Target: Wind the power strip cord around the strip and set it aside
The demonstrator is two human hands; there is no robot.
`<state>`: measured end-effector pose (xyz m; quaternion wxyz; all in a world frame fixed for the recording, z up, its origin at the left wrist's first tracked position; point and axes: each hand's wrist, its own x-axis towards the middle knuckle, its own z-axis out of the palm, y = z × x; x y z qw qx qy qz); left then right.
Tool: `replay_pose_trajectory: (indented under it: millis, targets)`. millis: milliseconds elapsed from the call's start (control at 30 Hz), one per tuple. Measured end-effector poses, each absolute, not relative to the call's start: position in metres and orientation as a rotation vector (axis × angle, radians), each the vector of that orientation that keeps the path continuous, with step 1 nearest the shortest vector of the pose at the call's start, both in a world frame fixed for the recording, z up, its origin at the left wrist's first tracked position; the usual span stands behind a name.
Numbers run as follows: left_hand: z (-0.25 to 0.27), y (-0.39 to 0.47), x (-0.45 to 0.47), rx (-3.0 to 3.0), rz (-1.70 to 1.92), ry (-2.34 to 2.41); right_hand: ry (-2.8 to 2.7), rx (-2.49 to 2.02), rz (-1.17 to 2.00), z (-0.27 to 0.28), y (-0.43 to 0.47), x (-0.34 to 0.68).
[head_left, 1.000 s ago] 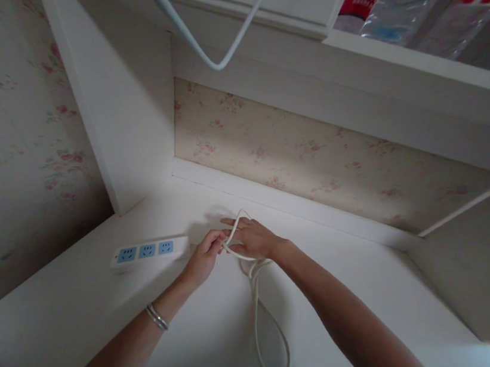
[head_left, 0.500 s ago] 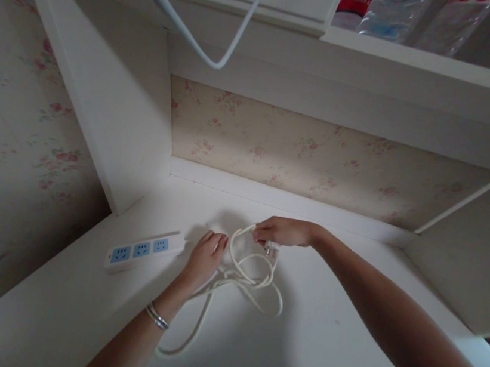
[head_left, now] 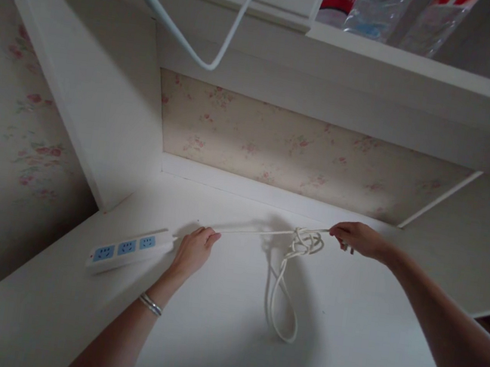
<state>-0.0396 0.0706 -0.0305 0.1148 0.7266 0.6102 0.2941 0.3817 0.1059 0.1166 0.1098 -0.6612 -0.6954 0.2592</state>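
A white power strip (head_left: pixel 131 251) with blue socket panels lies on the desk at the left. Its white cord (head_left: pixel 261 232) runs from the strip's right end to my left hand (head_left: pixel 195 248), whose fingers are closed round it just beside the strip. From there the cord stretches taut to the right, into a tangled knot with a long loop hanging below. Just past the knot, my right hand (head_left: pixel 356 237) pinches the cord. The plug cannot be made out now.
Under the hands is a white desktop (head_left: pixel 217 324), with a side panel (head_left: pixel 98 98) at the left. A pale cable (head_left: pixel 210 66) dangles overhead. Plastic bottles (head_left: pixel 378 11) stand on the upper shelf (head_left: pixel 423 65).
My right hand has moved right with the cord, pulling a stretch of it straight between the hands. The coils have shifted right and gathered into a knot off the desk.
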Motion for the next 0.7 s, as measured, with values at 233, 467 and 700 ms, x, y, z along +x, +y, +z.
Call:
replay_pose_trajectory:
  millis: [233, 467, 700]
  targets:
    - [-0.027, 0.07, -0.035, 2.051, 0.645, 1.982, -1.938, -1.732, 1.404, 0.127, 0.05, 0.356]
    - [-0.027, 0.077, -0.04, 1.741, 0.996, 1.835, -2.456, -1.499, 1.578, 0.128, 0.02, 0.277]
    - [-0.032, 0.079, -0.037, 1.591, 1.091, 1.509, -2.433, -1.69, 0.664, 0.098, 0.057, 0.2]
